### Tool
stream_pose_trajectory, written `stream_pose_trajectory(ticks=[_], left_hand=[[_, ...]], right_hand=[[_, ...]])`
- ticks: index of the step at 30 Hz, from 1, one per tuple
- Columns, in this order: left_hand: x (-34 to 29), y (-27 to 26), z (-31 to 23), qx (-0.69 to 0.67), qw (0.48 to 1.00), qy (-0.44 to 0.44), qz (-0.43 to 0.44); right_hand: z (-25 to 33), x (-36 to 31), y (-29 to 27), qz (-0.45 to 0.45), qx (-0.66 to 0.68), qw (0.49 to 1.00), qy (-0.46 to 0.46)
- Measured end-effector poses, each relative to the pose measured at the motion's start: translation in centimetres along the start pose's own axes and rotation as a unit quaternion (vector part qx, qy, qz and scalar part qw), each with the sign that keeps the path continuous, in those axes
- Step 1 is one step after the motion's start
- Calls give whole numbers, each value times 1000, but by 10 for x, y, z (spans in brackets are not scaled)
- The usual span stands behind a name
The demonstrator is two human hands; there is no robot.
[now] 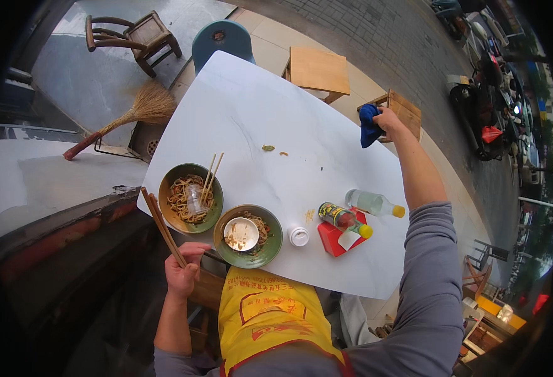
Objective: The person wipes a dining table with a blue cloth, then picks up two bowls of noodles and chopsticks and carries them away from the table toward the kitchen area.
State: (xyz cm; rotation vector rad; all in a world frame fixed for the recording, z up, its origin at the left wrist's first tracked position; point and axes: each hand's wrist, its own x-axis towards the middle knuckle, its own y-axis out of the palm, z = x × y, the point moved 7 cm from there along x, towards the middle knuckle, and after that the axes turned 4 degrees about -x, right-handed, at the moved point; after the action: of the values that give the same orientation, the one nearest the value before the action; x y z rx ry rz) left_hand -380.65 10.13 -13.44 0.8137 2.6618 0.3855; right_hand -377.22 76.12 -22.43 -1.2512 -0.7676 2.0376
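Note:
My left hand (185,270) is closed around brown wooden chopsticks (161,225) at the near left corner of the table. Beside them is a green bowl of noodles (167,212) holding a clear plastic cup (195,198) and a pale pair of chopsticks (211,173). Just right of my left hand, a second green bowl (275,234) contains leftover noodles and a small white bowl (241,234). Far to the right, my right hand (387,122) grips a bunched blue cloth (368,127) at the edge of the white table (270,100).
A white cup-like container (298,236), a red box (330,239) and two yellow-capped bottles (338,218) occupy the near right tabletop. Food scraps (268,148) dot the middle. Wooden stools (318,68), a teal seat (223,45), a chair (139,38) and a straw broom (147,105) surround the table.

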Motion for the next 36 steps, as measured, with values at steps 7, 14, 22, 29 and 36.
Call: stream_pose_trajectory(ticks=[7,14,22,29,36], left_hand=[[-88,-94,30,-8,986,-66,-153],[-123,-135,73,-40,957,-160,-239],[-155,-150,98,-42,930,-185,-315],[-154,-151,106,-59,938,-140,-313],[-133,-145,125,-82,938,-127,-313]], right_hand=[[83,-22,173,-168,-220,960,-43],[217,-54,256,-95,-120,914,-376],[320,-90,350,-84,-137,837,-524],[291,-134,324,97,-70,818,-563],[366,-131,402,60,-125,756,-640]])
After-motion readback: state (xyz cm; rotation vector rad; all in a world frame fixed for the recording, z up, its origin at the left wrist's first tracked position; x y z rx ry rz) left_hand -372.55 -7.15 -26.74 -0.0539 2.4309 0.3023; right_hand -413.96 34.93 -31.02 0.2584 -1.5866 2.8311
